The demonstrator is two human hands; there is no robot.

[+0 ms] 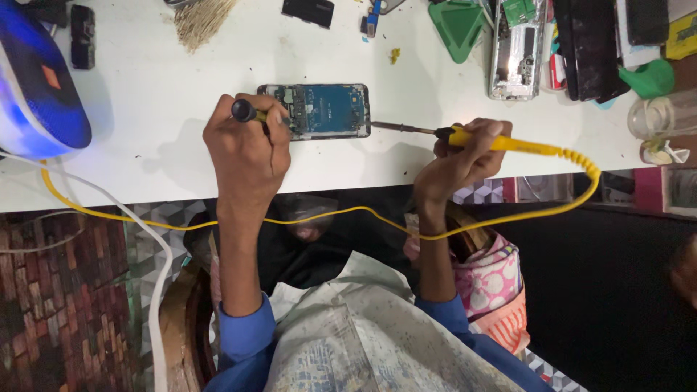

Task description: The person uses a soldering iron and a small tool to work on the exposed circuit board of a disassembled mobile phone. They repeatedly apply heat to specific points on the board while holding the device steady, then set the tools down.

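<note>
An opened phone (327, 111) with its blue circuit board showing lies flat on the white table (160, 94). My left hand (247, 149) grips a black-handled tool (244, 110) whose tip rests at the phone's left end. My right hand (457, 163) holds a yellow soldering iron (508, 143); its metal tip (396, 127) points left and almost touches the phone's right edge. The iron's yellow cord (348, 213) loops below the table edge and across my lap.
A blue and white device (36, 87) sits at the table's left end. Along the far edge lie a brush (200, 22), a green triangular pick (457, 27), a second open phone (517, 51), dark phone parts (588, 47) and a clear jar (664, 116). A white cable (149, 254) hangs left.
</note>
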